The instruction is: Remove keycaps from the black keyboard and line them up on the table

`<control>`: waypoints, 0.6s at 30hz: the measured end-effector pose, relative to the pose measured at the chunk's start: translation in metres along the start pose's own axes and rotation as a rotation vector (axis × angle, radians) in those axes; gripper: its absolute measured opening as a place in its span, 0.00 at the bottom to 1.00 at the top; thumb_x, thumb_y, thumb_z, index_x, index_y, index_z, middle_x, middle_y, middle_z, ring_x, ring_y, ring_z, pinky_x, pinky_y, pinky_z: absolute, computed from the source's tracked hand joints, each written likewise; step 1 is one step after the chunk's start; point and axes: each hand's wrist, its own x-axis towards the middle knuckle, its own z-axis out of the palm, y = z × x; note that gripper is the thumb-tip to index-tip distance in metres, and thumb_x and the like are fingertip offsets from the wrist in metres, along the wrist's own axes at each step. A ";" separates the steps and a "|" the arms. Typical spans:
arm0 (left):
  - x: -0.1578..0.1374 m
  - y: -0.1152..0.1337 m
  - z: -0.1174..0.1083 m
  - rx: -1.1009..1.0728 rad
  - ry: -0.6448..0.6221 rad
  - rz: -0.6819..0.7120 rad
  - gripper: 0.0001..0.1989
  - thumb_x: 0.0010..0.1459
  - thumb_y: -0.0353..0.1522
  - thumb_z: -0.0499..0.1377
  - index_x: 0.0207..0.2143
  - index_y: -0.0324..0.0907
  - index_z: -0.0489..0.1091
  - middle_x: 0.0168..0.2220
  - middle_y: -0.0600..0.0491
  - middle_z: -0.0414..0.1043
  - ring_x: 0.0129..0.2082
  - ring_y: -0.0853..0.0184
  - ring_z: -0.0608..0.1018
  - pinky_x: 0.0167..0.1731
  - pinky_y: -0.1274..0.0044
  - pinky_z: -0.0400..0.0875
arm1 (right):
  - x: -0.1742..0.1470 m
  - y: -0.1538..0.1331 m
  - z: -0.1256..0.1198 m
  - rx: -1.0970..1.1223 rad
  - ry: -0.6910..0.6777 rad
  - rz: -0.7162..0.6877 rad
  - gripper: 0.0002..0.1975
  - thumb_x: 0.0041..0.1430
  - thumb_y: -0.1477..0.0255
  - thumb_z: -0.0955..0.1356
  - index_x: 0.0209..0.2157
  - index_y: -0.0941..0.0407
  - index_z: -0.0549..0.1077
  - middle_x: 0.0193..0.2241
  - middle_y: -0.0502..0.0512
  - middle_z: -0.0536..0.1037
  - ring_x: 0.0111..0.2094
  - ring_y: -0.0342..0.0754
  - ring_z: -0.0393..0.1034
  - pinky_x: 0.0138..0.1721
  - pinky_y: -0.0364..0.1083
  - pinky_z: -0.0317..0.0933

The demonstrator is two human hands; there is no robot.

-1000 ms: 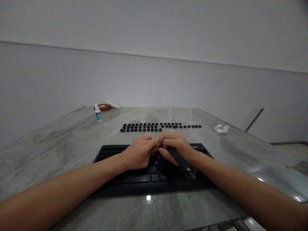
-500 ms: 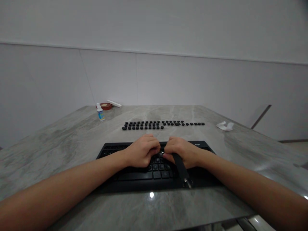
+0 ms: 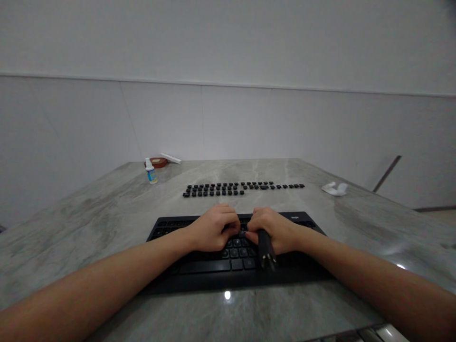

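A black keyboard (image 3: 203,280) lies in front of me, with several of its upper keys off. My right hand (image 3: 272,225) is closed around the dark handle of a keycap puller (image 3: 266,249), whose metal-tipped rear end points toward me. The puller's front end is mostly hidden at the fingertips, low over the middle of the keys. Beside it, my left hand (image 3: 217,228) is curled with thumb and fingers pinched together at the same spot. What those fingers hold, if anything, is hidden. Loose black keycaps (image 3: 213,190) stand in rows beyond the keyboard.
On the grey marbled table (image 3: 89,237), a white spray bottle (image 3: 151,173) stands far left, by a reddish-brown case (image 3: 158,163) and a white strip (image 3: 171,158). Crumpled white tissue (image 3: 335,189) lies at the right. A wall rises behind the table.
The keycap puller's rear end has swung a little left and up, and its handle looks shorter. Both hands stay close together over the keys. The whole view has shifted slightly.
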 end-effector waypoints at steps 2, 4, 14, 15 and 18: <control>0.000 0.000 0.000 0.001 -0.002 -0.009 0.05 0.57 0.23 0.54 0.30 0.36 0.69 0.29 0.51 0.69 0.32 0.66 0.69 0.35 0.75 0.62 | 0.000 0.001 0.001 0.020 -0.006 0.030 0.15 0.56 0.72 0.64 0.17 0.58 0.59 0.14 0.48 0.62 0.19 0.39 0.54 0.34 0.44 0.53; 0.000 0.000 0.001 0.010 0.001 -0.036 0.04 0.56 0.23 0.56 0.30 0.36 0.69 0.30 0.51 0.69 0.33 0.67 0.69 0.35 0.75 0.62 | 0.000 0.002 0.002 0.039 -0.007 0.063 0.16 0.56 0.72 0.64 0.17 0.58 0.59 0.14 0.47 0.60 0.19 0.39 0.52 0.33 0.43 0.52; 0.000 -0.002 -0.001 0.011 -0.027 -0.080 0.05 0.58 0.23 0.57 0.31 0.36 0.73 0.30 0.51 0.69 0.33 0.67 0.70 0.34 0.76 0.63 | -0.004 0.000 0.003 0.085 0.023 0.164 0.17 0.56 0.70 0.64 0.16 0.58 0.60 0.14 0.47 0.58 0.18 0.38 0.51 0.25 0.42 0.47; 0.000 -0.003 -0.001 0.004 -0.033 -0.085 0.06 0.58 0.24 0.57 0.31 0.36 0.73 0.30 0.51 0.69 0.33 0.67 0.71 0.35 0.76 0.63 | -0.003 0.000 0.004 0.098 0.029 0.163 0.16 0.55 0.71 0.64 0.16 0.58 0.60 0.14 0.47 0.58 0.18 0.38 0.51 0.25 0.42 0.47; 0.001 -0.003 -0.002 -0.011 -0.040 -0.094 0.07 0.59 0.24 0.56 0.32 0.37 0.73 0.30 0.51 0.69 0.33 0.67 0.71 0.35 0.76 0.64 | -0.002 0.000 0.007 0.126 0.056 0.206 0.14 0.51 0.74 0.64 0.15 0.58 0.59 0.13 0.47 0.59 0.18 0.38 0.50 0.25 0.41 0.47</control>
